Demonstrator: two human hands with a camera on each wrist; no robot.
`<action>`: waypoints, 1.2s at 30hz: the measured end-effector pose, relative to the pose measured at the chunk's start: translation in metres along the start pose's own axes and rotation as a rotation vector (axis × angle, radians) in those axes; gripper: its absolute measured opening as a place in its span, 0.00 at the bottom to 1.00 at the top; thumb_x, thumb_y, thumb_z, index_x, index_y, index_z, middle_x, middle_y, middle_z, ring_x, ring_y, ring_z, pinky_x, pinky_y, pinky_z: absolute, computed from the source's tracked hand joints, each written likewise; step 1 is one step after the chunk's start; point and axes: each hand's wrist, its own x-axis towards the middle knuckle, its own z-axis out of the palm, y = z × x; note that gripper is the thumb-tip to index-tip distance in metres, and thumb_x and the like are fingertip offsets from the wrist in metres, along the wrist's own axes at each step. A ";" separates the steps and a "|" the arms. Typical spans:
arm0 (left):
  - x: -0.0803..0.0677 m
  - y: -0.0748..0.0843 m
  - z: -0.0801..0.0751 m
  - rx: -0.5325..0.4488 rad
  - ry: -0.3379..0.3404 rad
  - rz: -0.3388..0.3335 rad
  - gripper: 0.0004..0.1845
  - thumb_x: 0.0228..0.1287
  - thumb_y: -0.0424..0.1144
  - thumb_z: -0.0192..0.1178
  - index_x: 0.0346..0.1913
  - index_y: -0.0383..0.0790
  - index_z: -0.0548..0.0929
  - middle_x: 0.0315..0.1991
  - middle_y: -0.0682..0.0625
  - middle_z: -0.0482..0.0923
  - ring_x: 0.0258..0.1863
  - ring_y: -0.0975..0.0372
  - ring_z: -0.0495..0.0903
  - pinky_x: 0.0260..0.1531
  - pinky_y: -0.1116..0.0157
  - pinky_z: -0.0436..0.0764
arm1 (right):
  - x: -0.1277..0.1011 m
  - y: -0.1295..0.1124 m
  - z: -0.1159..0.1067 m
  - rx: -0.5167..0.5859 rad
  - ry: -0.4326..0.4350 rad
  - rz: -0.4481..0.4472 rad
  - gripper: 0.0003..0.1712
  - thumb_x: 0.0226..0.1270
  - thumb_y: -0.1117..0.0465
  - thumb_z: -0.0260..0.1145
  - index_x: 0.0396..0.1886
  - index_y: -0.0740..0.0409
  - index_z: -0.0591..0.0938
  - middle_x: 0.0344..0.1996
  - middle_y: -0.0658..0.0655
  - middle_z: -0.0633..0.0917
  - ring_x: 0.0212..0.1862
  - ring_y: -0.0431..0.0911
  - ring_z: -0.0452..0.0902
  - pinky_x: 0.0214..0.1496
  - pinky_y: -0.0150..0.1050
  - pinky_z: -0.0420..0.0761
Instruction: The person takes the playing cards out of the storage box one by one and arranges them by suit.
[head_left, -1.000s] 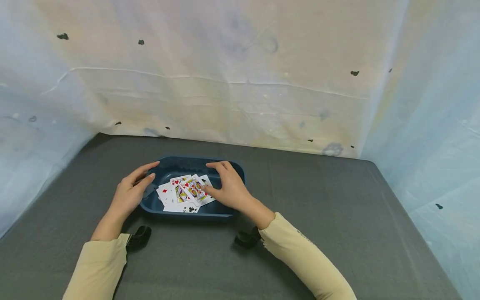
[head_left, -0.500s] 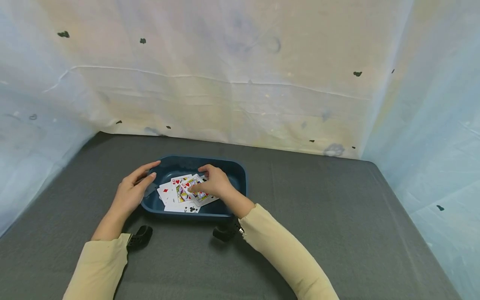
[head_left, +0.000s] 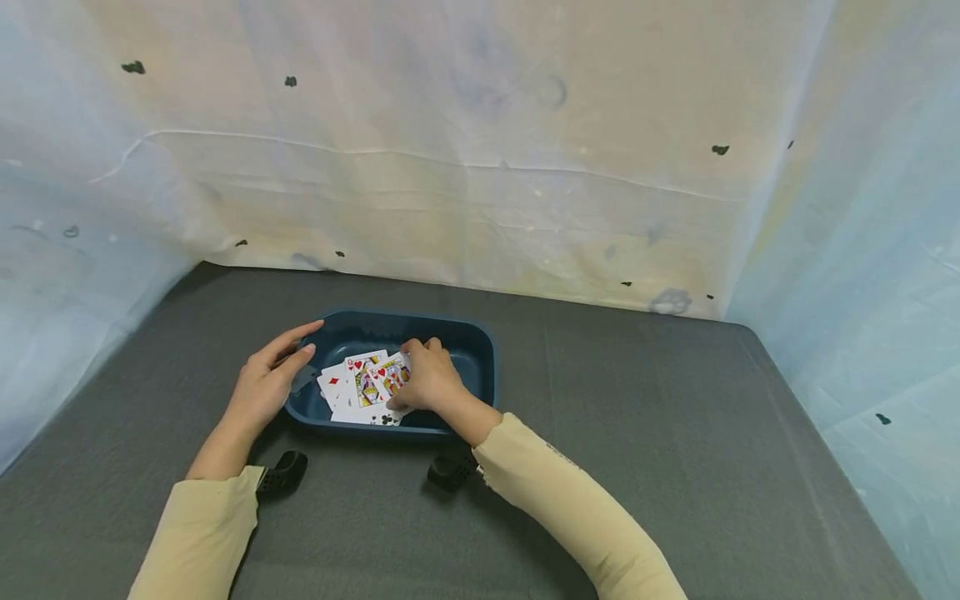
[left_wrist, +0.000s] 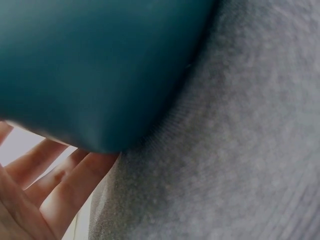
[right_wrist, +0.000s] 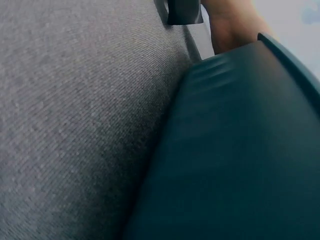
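1. Right hand (head_left: 425,384) reaches into the blue tray (head_left: 480,354), fingers curled onto the fanned playing cards (head_left: 360,385); whether it actually grasps them cannot be told.
2. Left hand (head_left: 264,387) rests flat-fingered against the tray's left wall.
3. All visible cards lie inside the tray on the grey table (head_left: 675,433); none removed.

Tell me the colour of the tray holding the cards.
Dark teal blue tray, clearest in the head view.

I see a smooth, matt dark-blue plastic tub (head_left: 480,354) at frame centre, holding glossy paper playing cards (head_left: 358,385). It sits on a grey, finely woven matt cloth table cover (head_left: 637,433). Behind, wrinkled pale sheeting (head_left: 480,167) fills the upper frame.
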 end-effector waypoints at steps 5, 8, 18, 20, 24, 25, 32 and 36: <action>0.000 0.000 0.000 0.005 0.004 -0.005 0.26 0.75 0.55 0.42 0.72 0.55 0.64 0.57 0.37 0.69 0.46 0.50 0.68 0.36 0.60 0.65 | 0.000 0.001 -0.005 0.127 0.031 0.019 0.37 0.50 0.63 0.76 0.62 0.53 0.75 0.47 0.59 0.80 0.41 0.47 0.74 0.37 0.36 0.74; 0.001 0.000 0.000 0.005 0.005 -0.005 0.26 0.75 0.55 0.42 0.72 0.55 0.64 0.59 0.37 0.69 0.48 0.49 0.68 0.38 0.59 0.65 | 0.001 0.003 -0.007 0.221 0.051 -0.011 0.33 0.53 0.65 0.74 0.61 0.53 0.76 0.45 0.59 0.82 0.40 0.46 0.76 0.34 0.34 0.75; 0.004 0.000 0.004 0.019 0.020 0.019 0.25 0.75 0.53 0.44 0.71 0.54 0.66 0.51 0.38 0.71 0.42 0.52 0.68 0.35 0.60 0.65 | 0.006 0.012 -0.014 0.617 0.112 -0.076 0.33 0.58 0.67 0.71 0.64 0.53 0.73 0.37 0.57 0.80 0.32 0.41 0.75 0.30 0.29 0.75; 0.004 -0.001 0.004 0.013 0.021 0.020 0.25 0.75 0.53 0.44 0.71 0.54 0.66 0.52 0.38 0.71 0.42 0.52 0.68 0.36 0.60 0.65 | 0.005 0.012 -0.016 0.676 0.122 -0.093 0.33 0.58 0.67 0.71 0.64 0.53 0.72 0.38 0.58 0.81 0.31 0.40 0.76 0.31 0.29 0.75; 0.004 -0.001 0.004 0.005 0.023 0.019 0.25 0.75 0.52 0.44 0.71 0.54 0.66 0.55 0.38 0.71 0.45 0.52 0.68 0.37 0.60 0.65 | 0.005 0.016 -0.023 0.751 0.157 -0.137 0.33 0.59 0.69 0.70 0.65 0.56 0.71 0.39 0.61 0.81 0.29 0.40 0.73 0.31 0.29 0.74; 0.004 -0.001 0.004 0.004 0.024 0.017 0.25 0.75 0.52 0.44 0.71 0.54 0.66 0.55 0.38 0.71 0.45 0.51 0.68 0.38 0.60 0.66 | 0.005 0.017 -0.026 0.766 0.167 -0.147 0.33 0.59 0.69 0.69 0.65 0.57 0.71 0.40 0.62 0.82 0.29 0.40 0.73 0.31 0.29 0.74; 0.002 -0.001 0.002 0.005 0.022 0.008 0.25 0.75 0.52 0.44 0.71 0.54 0.65 0.56 0.37 0.70 0.46 0.50 0.69 0.38 0.60 0.66 | 0.015 0.035 -0.048 0.855 0.258 -0.133 0.34 0.58 0.72 0.68 0.65 0.60 0.70 0.43 0.65 0.82 0.28 0.37 0.76 0.29 0.28 0.76; 0.001 -0.001 0.002 0.004 0.025 0.009 0.25 0.75 0.52 0.44 0.71 0.54 0.65 0.55 0.37 0.70 0.45 0.51 0.68 0.37 0.60 0.66 | 0.023 0.048 -0.060 0.855 0.307 -0.080 0.34 0.60 0.71 0.67 0.66 0.59 0.69 0.45 0.65 0.82 0.32 0.39 0.78 0.31 0.29 0.77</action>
